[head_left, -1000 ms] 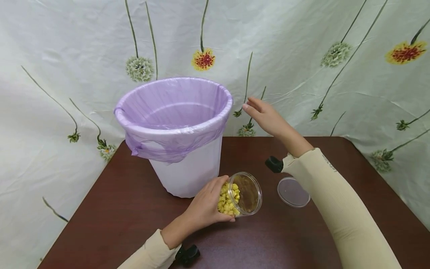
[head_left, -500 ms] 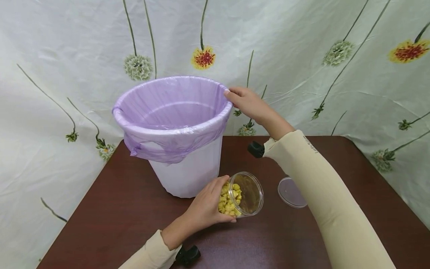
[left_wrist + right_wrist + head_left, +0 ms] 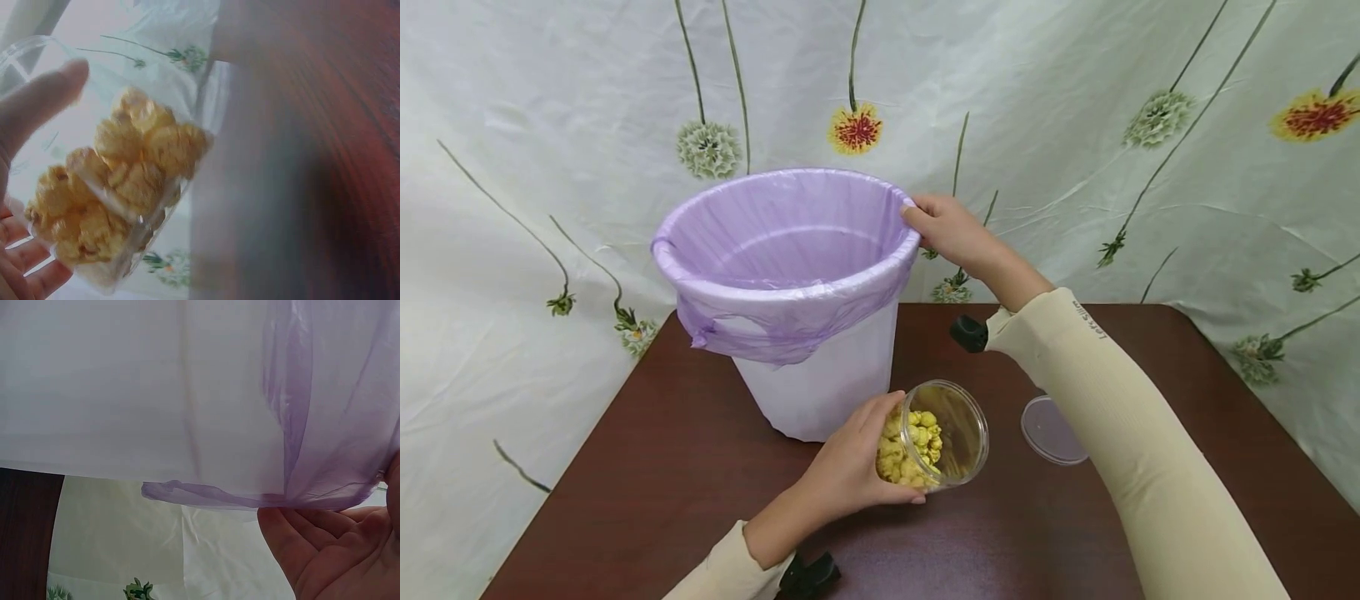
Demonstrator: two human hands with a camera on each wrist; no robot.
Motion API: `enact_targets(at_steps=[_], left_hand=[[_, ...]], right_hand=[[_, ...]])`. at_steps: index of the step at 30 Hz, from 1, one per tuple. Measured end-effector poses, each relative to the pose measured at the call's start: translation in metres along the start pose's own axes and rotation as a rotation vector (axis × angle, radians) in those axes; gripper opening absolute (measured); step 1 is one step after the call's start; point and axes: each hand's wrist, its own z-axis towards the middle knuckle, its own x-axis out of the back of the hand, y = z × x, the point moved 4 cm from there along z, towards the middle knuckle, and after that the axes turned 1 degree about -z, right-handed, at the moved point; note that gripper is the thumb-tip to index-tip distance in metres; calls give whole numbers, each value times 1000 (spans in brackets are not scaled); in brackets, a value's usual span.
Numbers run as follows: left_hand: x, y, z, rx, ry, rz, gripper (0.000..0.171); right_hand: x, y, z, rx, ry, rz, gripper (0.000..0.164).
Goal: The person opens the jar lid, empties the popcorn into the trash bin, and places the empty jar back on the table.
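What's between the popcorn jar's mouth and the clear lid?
Only bare tabletop shows between the jar and the lid, in the head view.

head view bright; left wrist view blurred across the table (image 3: pixel 356 94); right one dim.

Legible in the head view: one short run of lettering (image 3: pixel 1089 320), best read as "Let'sslim", on the person's cream right sleeve (image 3: pixel 1138 454). Placed close to the cuff (image 3: pixel 1018 323), along the far edge of the forearm fabric, at about 3 o'clock from the middle of the view. Small and dark against the pale fabric, in a single line, slanting from between 10 and 11 o'clock at one end to between 4 and 5 o'clock at the other. Individual letters slightly soft, with the apostrophe and any gap between the two words too small to settle.
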Motion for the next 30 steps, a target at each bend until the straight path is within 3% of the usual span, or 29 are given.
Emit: enact_targets(at_steps=[4, 12, 17, 26, 30], left_hand=[[16, 11, -1, -31, 37, -55, 108], [58, 37, 5, -174, 140, -240, 107], [84, 49, 14, -280, 206, -299, 105], [138, 77, 34, -431, 319, -263, 101], [160, 91, 45, -496, 368, -165, 98]], right_hand=[[1, 2, 1, 2, 9, 2, 34], [-1, 4, 2, 8, 21, 41, 34], [-3, 3, 3, 11, 27, 56, 34], [-4, 3, 4, 14, 68, 44, 29], [-2, 4, 3, 25, 96, -5, 24]])
